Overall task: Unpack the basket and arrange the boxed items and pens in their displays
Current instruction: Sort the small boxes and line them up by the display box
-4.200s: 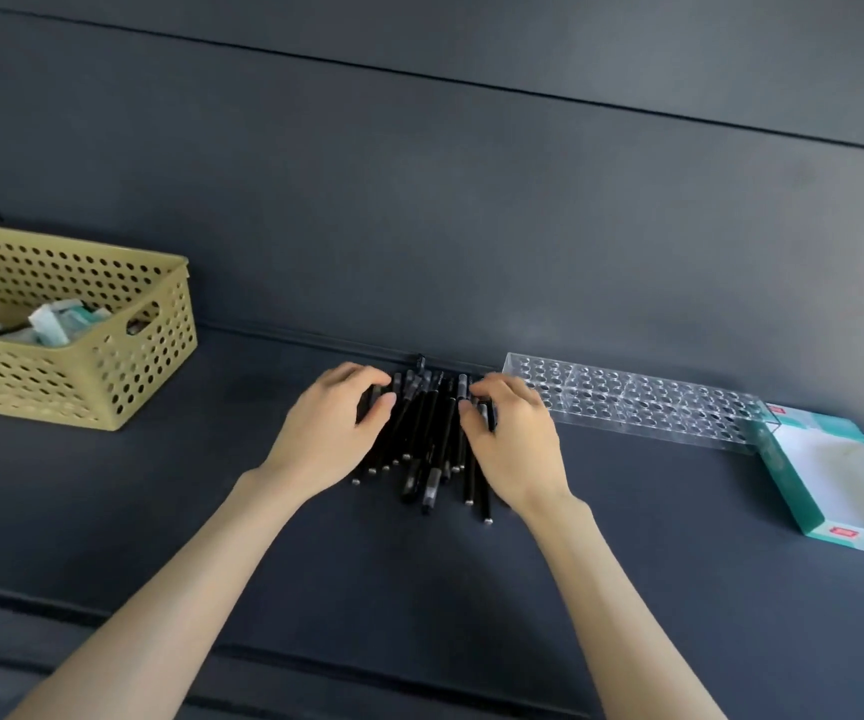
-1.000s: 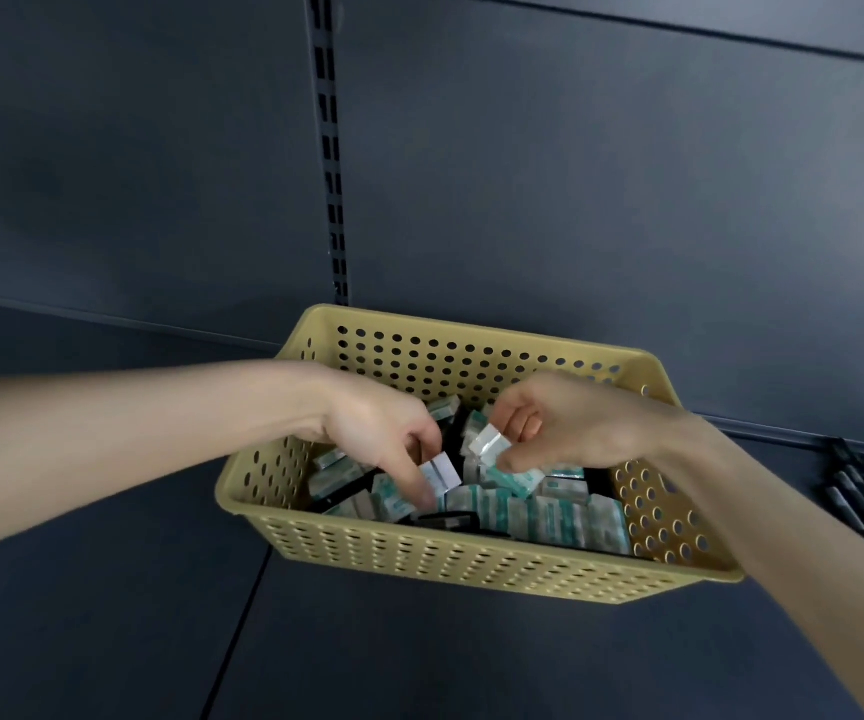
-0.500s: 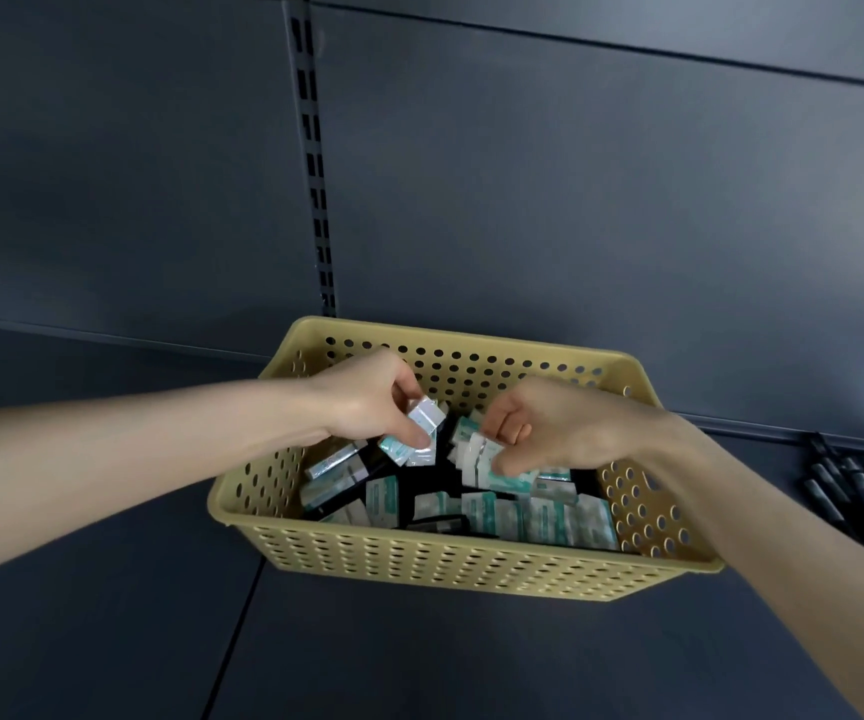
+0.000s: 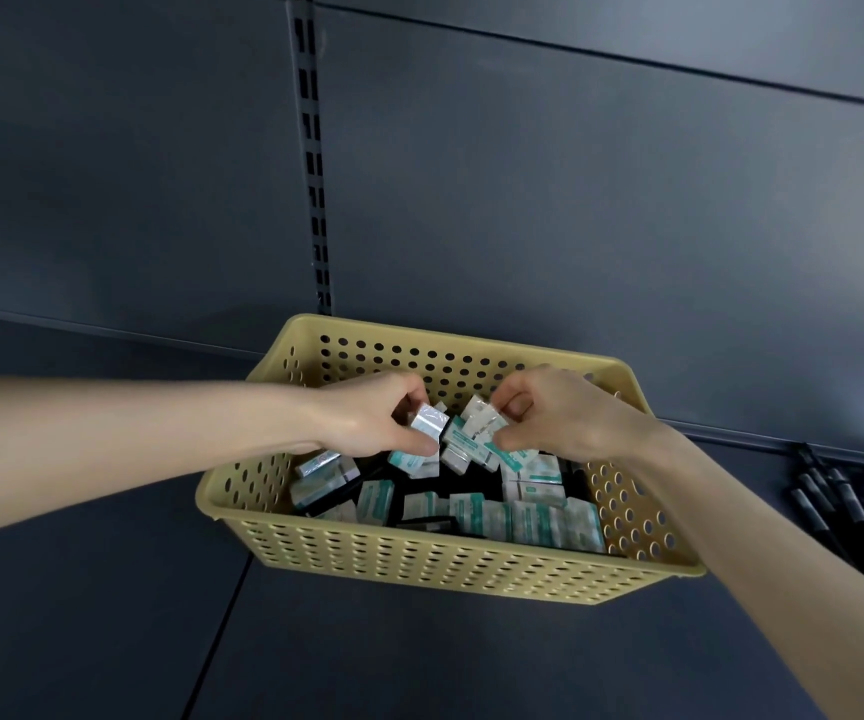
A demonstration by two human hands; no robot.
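Your left hand [image 4: 377, 423] grasps wrapped boxes [image 4: 427, 426]; right hand [image 4: 565, 418] pinches fanned boxes [image 4: 476, 439]. Both over basket [image 4: 471, 569], frame centre.
Risk: fanned boxes splayed, grip thin; quick lift likely sheds one among loose boxes [image 4: 523, 517].
Pens [image 4: 845, 506] at 3 o'clock: right forearm swing could scatter them.

L hand [image 4: 367, 426], R hand [image 4: 562, 418] bare; forearms [image 4: 159, 433] bare up to frame edges.
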